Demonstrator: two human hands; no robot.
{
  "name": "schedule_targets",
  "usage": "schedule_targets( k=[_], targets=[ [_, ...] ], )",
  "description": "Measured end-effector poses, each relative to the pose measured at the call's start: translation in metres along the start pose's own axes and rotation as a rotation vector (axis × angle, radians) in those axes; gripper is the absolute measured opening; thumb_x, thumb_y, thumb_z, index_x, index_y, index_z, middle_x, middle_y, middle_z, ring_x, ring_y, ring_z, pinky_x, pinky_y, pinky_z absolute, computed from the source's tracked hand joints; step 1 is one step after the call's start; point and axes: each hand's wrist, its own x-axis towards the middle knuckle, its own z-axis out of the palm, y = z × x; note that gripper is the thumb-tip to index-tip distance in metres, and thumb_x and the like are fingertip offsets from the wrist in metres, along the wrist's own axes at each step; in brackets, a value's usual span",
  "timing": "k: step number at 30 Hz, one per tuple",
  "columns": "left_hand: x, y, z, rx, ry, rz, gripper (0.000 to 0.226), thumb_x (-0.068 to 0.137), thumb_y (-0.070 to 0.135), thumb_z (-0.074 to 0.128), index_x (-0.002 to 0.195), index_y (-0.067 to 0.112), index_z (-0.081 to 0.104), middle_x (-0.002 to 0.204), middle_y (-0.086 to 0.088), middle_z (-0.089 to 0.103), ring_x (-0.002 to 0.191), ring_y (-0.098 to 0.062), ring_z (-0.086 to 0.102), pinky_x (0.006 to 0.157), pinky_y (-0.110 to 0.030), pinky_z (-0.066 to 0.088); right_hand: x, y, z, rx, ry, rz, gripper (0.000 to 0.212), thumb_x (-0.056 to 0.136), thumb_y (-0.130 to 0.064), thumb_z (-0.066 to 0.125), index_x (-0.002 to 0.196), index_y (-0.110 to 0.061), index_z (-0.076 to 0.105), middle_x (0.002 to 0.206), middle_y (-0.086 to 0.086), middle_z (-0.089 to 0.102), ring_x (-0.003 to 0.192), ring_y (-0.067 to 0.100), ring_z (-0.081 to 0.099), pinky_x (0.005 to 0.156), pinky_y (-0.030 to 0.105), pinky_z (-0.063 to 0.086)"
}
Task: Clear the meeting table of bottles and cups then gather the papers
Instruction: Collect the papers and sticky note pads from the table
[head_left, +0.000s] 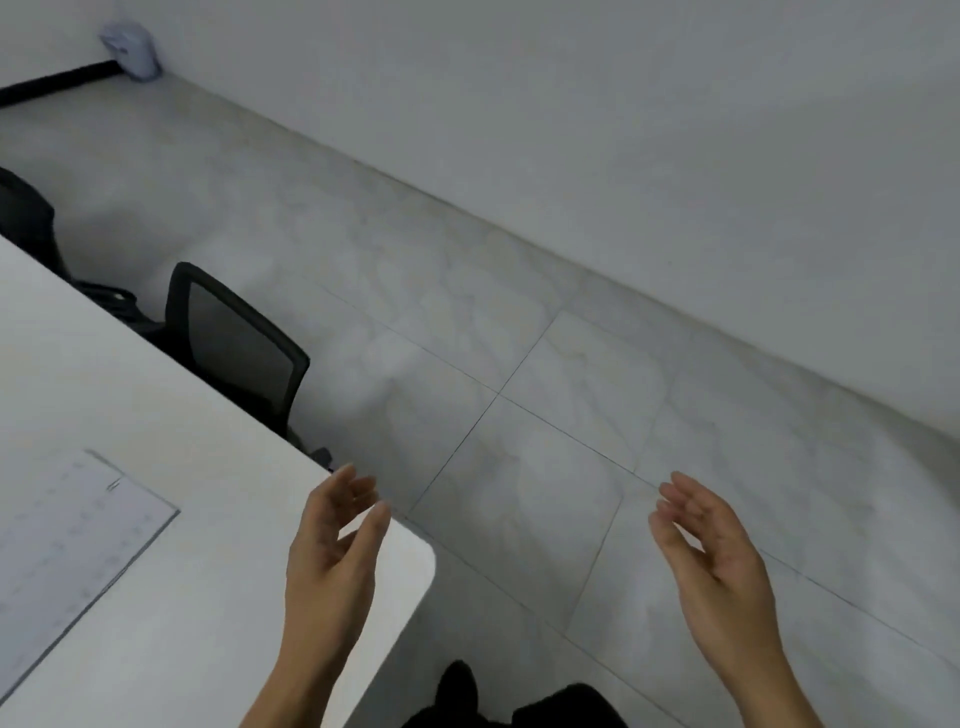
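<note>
I see both hands loose, empty: left hand (332, 551) over the table (156, 405) corner, right hand (719, 564) past its edge above floor (519, 338); paper (67, 561) print unreadable.

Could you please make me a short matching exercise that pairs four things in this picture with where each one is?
Things: 1 paper sheet; 2 mesh chair; 3 left hand; 4 right hand.
Places: A over the floor tiles; B flat on the table; C over the table's corner; D tucked against the table's edge.
Pairs: 1-B; 2-D; 3-C; 4-A.
</note>
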Motion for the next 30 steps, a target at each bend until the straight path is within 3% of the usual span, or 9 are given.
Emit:
schedule_targets(
  k=[4, 6, 12, 15, 21, 24, 27, 30],
  targets=[
    [0.087, 0.027, 0.054, -0.016, -0.069, 0.026, 0.042, 0.092, 0.012, 0.068, 0.129, 0.026, 0.057, 0.116, 0.003, 0.069, 0.109, -0.008, 0.065, 0.09, -0.028, 0.048, 0.087, -0.013, 0.009, -0.009, 0.032, -0.008, 0.036, 0.092, -0.02, 0.067, 0.124, -0.035, 0.061, 0.121, -0.021, 0.067, 0.115, -0.001, 0.062, 0.094, 0.017, 0.05],
    [0.131, 0.028, 0.083, -0.039, -0.07, 0.021, 0.044, 0.085, 0.021, 0.071, 0.127, 0.027, 0.058, 0.117, 0.001, 0.069, 0.111, -0.01, 0.065, 0.092, -0.029, 0.047, 0.136, -0.01, 0.021, -0.014, 0.017, -0.002, 0.036, 0.092, -0.02, 0.067, 0.124, -0.037, 0.061, 0.121, -0.022, 0.067, 0.115, -0.002, 0.062, 0.095, 0.017, 0.049],
    [0.254, 0.027, 0.151, -0.019, 0.11, -0.012, 0.046, 0.073, 0.043, 0.07, 0.117, 0.038, 0.058, 0.114, -0.002, 0.069, 0.107, -0.014, 0.066, 0.084, -0.018, 0.052, 0.319, -0.014, 0.075, -0.017, -0.16, 0.002, 0.036, 0.092, -0.018, 0.068, 0.12, -0.039, 0.061, 0.119, -0.023, 0.067, 0.114, -0.001, 0.063, 0.091, 0.013, 0.05],
    [0.304, 0.051, 0.158, -0.047, 0.276, -0.023, 0.044, 0.076, 0.031, 0.07, 0.118, 0.039, 0.059, 0.114, -0.003, 0.07, 0.108, -0.015, 0.066, 0.088, -0.028, 0.054, 0.411, -0.048, 0.124, -0.017, -0.335, -0.043, 0.035, 0.091, -0.018, 0.069, 0.119, -0.037, 0.062, 0.117, -0.024, 0.068, 0.112, 0.0, 0.063, 0.087, 0.011, 0.051],
    [0.371, 0.066, 0.15, -0.095, 0.573, -0.08, 0.043, 0.083, 0.029, 0.073, 0.122, 0.036, 0.058, 0.116, 0.0, 0.069, 0.111, -0.01, 0.065, 0.095, -0.033, 0.053, 0.542, -0.121, 0.246, -0.061, -0.717, -0.164, 0.037, 0.092, -0.02, 0.068, 0.125, -0.035, 0.06, 0.121, -0.021, 0.067, 0.113, -0.003, 0.062, 0.086, 0.016, 0.051],
    [0.412, 0.054, 0.146, -0.119, 0.711, -0.126, 0.045, 0.076, 0.028, 0.069, 0.118, 0.042, 0.061, 0.116, 0.005, 0.07, 0.111, -0.014, 0.065, 0.095, -0.037, 0.053, 0.588, -0.134, 0.312, -0.085, -0.825, -0.182, 0.037, 0.091, -0.018, 0.068, 0.124, -0.033, 0.062, 0.12, -0.024, 0.067, 0.113, -0.002, 0.063, 0.084, 0.011, 0.051],
    [0.475, 0.04, 0.136, -0.166, 0.803, -0.164, 0.044, 0.081, 0.017, 0.075, 0.115, 0.041, 0.061, 0.111, 0.0, 0.071, 0.11, -0.017, 0.065, 0.096, -0.042, 0.05, 0.629, -0.143, 0.383, -0.093, -0.875, -0.188, 0.038, 0.09, -0.016, 0.07, 0.122, -0.036, 0.062, 0.118, -0.024, 0.067, 0.111, -0.003, 0.064, 0.087, 0.021, 0.051],
    [0.549, 0.044, 0.114, -0.173, 0.822, -0.159, 0.043, 0.089, 0.005, 0.067, 0.12, 0.033, 0.058, 0.115, -0.003, 0.069, 0.11, -0.013, 0.065, 0.097, -0.034, 0.05, 0.665, -0.162, 0.451, -0.103, -0.913, -0.186, 0.037, 0.09, -0.018, 0.07, 0.121, -0.036, 0.062, 0.118, -0.025, 0.067, 0.112, -0.003, 0.063, 0.091, 0.025, 0.049]
  ],
)
